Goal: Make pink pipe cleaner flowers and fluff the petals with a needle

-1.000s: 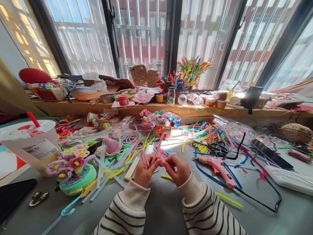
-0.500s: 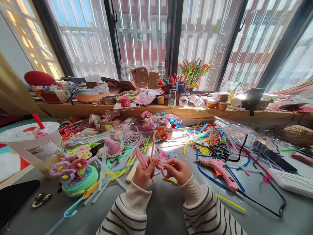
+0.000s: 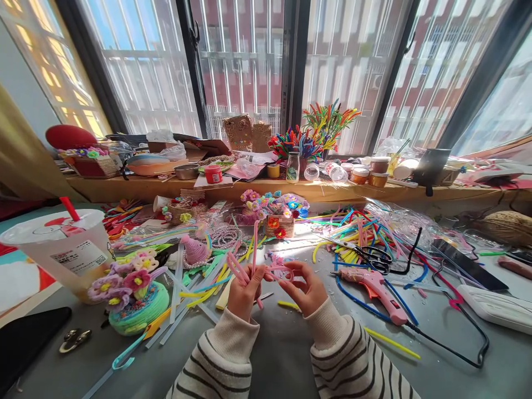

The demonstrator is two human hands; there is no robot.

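Pink pipe cleaners [image 3: 255, 244] are bent into loops between my two hands, above the grey table. My left hand [image 3: 245, 291] is closed on them, with one strand standing upright and looped ends jutting out to the upper left. My right hand [image 3: 305, 288] pinches a curved part of the same pink pipe cleaner, which arcs over toward the right fingers. A short tail pokes out below the left fingers. A yellow strip [image 3: 288, 305] lies on the table just behind the hands.
To the right lie a pink glue gun [image 3: 376, 288] with its black cord, black scissors [image 3: 369, 256] and heaped colourful pipe cleaners [image 3: 353, 233]. On the left stand a drink cup [image 3: 75, 255], a green pot with knitted-looking flowers [image 3: 139, 310] and clear glue sticks [image 3: 177, 282].
My right hand's fingers have opened out a little and the pink pipe cleaner now curves in a wider loop there. The upright strand has shifted slightly left.
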